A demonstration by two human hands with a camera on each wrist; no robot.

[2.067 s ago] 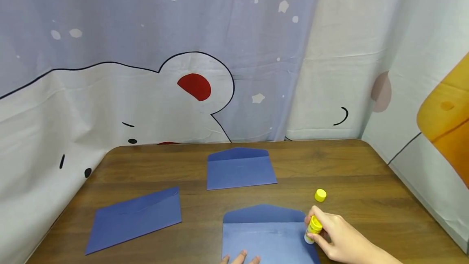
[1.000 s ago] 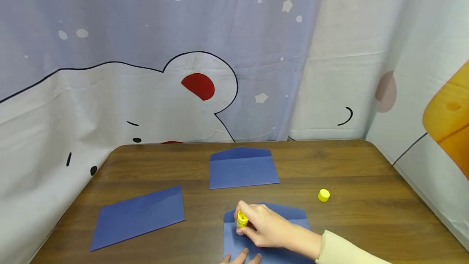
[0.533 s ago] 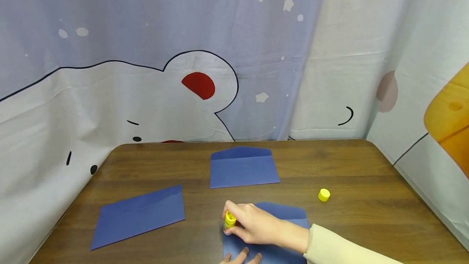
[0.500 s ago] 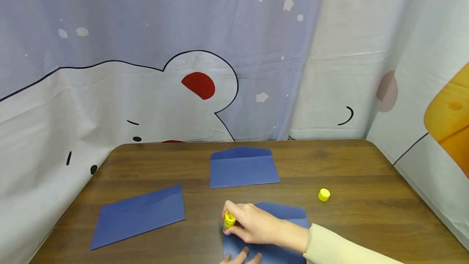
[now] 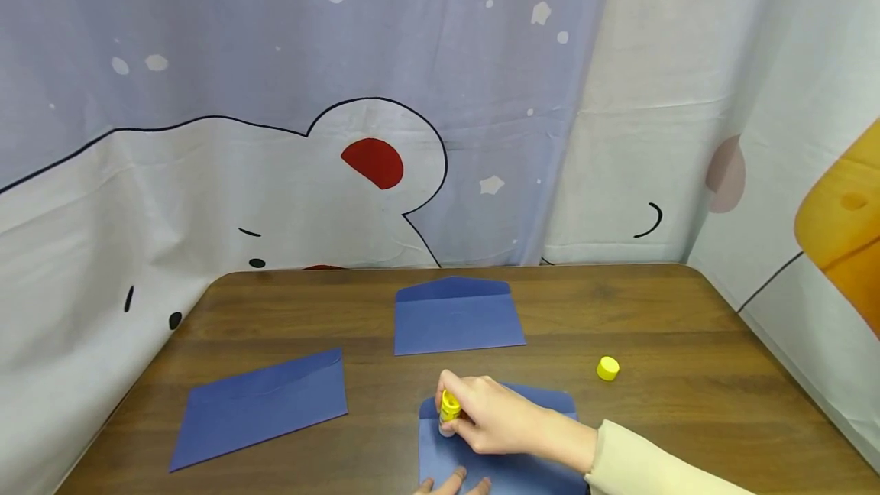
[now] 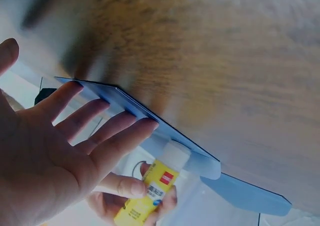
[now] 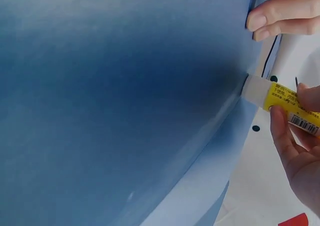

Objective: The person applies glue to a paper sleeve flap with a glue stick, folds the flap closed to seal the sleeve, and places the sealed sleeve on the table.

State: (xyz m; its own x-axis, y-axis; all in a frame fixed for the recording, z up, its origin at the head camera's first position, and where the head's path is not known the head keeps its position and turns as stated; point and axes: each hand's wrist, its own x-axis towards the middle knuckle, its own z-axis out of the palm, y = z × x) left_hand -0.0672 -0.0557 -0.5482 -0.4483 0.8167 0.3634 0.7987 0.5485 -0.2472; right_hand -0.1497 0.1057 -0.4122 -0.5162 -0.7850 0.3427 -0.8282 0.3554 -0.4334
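My right hand [image 5: 498, 412] pinches a yellow-and-white glue stick [image 5: 449, 409] upside down, its white end touching the near blue envelope [image 5: 435, 455] just below the flap fold at the left. In the right wrist view the white end of the glue stick [image 7: 257, 90] meets the blue paper, beside a shiny streak. The fingertips of my left hand [image 5: 450, 483] rest on the same envelope with the fingers spread; the left wrist view shows the left hand [image 6: 65, 151] with its fingers nearly straight. The envelope's flap [image 5: 543, 397] lies unfolded, partly hidden by the right hand.
A yellow cap [image 5: 608, 368] stands on the wooden table [image 5: 687, 388] to the right. Another envelope [image 5: 459, 323] with its flap unfolded lies at the back, and a third envelope [image 5: 261, 407] at the left. A printed curtain [image 5: 481, 98] hangs behind the table.
The right hand has carried the glue stick from the envelope's right edge leftward to its left edge, then slightly back to the right. The left hand stays in place.
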